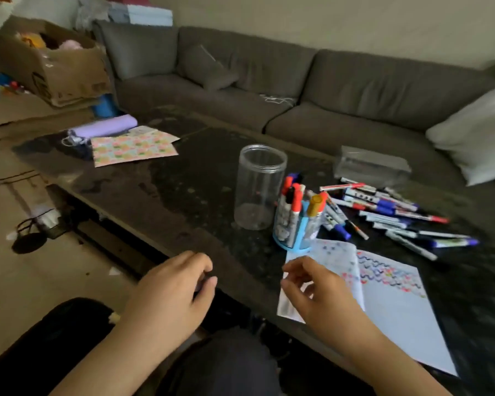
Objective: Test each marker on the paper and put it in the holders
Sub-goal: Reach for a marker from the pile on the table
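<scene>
Two empty hands hover at a dark table's near edge, markers waiting beyond.

Left hand [172, 284] loosely curled, holding nothing; right hand [312, 290] relaxed over the paper [397, 310]. Beyond its fingertips stands a blue holder [296, 224]; loose markers [389, 212] farther right look light, stiff, slick; best pinched mid-barrel.

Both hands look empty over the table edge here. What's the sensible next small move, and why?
Probably the right hand reaches for a loose marker in the pile beyond the paper. Neither it nor the left hand seems to hold one, and many markers lie outside the blue holder.

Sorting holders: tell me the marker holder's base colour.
Light blue holder; head view shows it best.
</scene>
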A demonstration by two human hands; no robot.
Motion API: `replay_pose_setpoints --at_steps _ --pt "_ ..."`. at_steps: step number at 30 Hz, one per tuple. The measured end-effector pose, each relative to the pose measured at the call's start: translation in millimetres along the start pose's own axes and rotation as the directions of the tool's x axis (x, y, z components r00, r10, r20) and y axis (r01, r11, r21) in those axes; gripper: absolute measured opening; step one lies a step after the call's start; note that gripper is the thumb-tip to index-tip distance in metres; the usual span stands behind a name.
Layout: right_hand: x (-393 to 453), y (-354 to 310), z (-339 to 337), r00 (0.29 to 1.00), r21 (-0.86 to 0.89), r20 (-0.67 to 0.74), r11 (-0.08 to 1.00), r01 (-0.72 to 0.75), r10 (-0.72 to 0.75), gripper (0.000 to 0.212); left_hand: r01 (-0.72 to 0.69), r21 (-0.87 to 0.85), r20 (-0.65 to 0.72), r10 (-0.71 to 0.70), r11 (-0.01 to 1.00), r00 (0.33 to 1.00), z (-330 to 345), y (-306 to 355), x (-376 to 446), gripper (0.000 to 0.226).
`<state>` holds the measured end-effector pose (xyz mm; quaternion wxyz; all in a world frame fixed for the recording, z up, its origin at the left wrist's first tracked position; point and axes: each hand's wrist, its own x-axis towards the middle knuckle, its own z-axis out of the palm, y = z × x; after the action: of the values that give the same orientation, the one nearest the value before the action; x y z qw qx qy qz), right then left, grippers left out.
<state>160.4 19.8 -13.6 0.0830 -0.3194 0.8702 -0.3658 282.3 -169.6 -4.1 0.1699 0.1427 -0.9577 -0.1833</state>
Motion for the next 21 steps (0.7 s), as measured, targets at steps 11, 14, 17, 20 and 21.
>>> replay_pose_setpoints --at_steps 11,14,17,20,21 --pt "6 121 -88 0.946 -0.093 -0.197 0.956 -0.28 0.258 0.01 -0.341 -0.145 0.094 0.356 0.929 0.93 93 147 108 0.019" --pt "22 142 -94 0.933 -0.116 -0.206 0.94 -0.322 0.294 0.016 -0.335 -0.123 0.126 0.35 0.934 0.928 118 162 125 0.018" --pt "43 161 -91 0.933 -0.161 -0.201 0.93 -0.331 0.298 0.024 -0.288 -0.124 0.121 0.303 0.95 0.945 139 160 133 0.015" --pt "72 173 -84 0.944 -0.203 -0.214 0.934 -0.293 0.249 0.029 -0.28 -0.095 0.144 0.292 0.955 0.946 149 153 138 0.015" --pt "83 175 -80 0.947 -0.21 -0.218 0.937 -0.28 0.234 0.029 -0.266 -0.102 0.14 0.279 0.958 0.95 150 151 139 0.014"
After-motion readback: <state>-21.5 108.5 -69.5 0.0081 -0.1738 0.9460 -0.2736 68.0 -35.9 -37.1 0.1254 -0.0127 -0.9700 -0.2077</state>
